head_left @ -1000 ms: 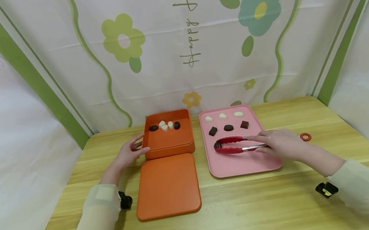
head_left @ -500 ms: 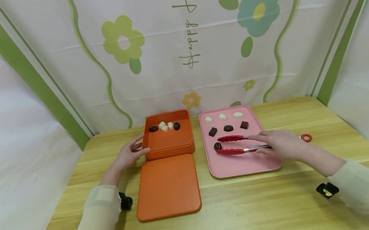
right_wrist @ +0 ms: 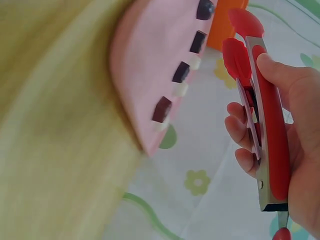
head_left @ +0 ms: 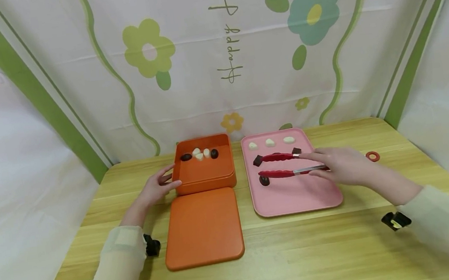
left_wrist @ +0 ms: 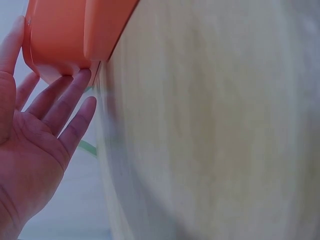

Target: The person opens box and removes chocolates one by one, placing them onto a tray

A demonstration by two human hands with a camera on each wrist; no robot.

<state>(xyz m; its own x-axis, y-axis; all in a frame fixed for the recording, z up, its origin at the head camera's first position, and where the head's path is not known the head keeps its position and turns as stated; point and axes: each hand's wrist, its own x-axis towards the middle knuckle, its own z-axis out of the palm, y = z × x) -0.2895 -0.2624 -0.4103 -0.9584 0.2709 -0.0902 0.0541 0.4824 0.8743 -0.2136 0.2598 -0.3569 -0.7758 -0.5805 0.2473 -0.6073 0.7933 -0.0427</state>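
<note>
My right hand is wrapped round the red tongs, tips apart over the pink tray. Dark round piece lies on the tray near one tip. Left hand: fingers extended, touching the orange box.

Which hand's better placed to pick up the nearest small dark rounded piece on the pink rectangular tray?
Right hand, likely: it holds the red-tipped metal tongs over the tray, close to the dark rounded piece. Left hand touches the orange square box, away from the tray, with no tool.
</note>
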